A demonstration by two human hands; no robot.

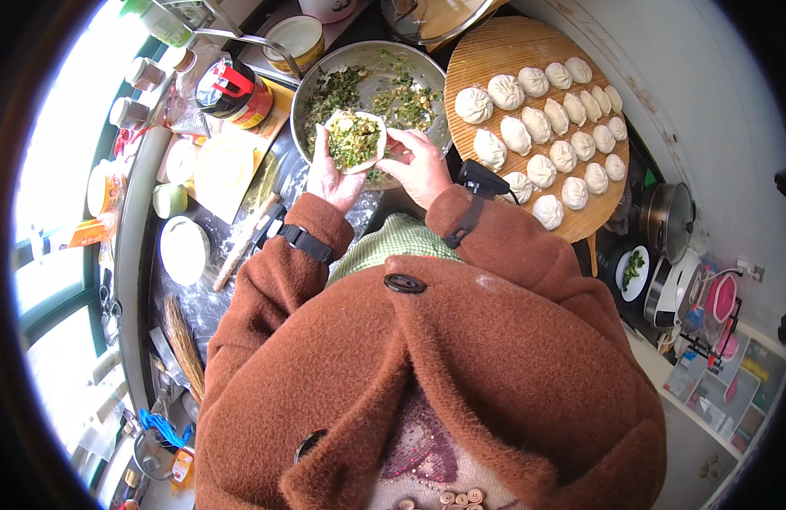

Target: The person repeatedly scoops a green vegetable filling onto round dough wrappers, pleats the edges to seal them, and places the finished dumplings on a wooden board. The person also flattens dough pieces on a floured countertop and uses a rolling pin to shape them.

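Note:
A round dough wrapper (356, 142) heaped with chopped green filling lies in my left hand (332, 182), whose thumb comes up along its left edge. The fingers of my right hand (420, 167) pinch the wrapper's right rim. Both hands are over the near edge of a wide metal bowl (378, 59). Inside that bowl, more green filling (335, 92) is spread along the sides, with bare metal showing between. To the right, a round wooden board (478, 64) carries rows of pleated buns (505, 92) and crescent-shaped dumplings (536, 124).
A rolling pin (244, 242) rests on the floured dark counter at left, near a white plate (185, 251). Behind it stand a red-lidded jar (233, 92) and bottles. Right of the board are a lidded pot (667, 223) and a bowl of greens (633, 274).

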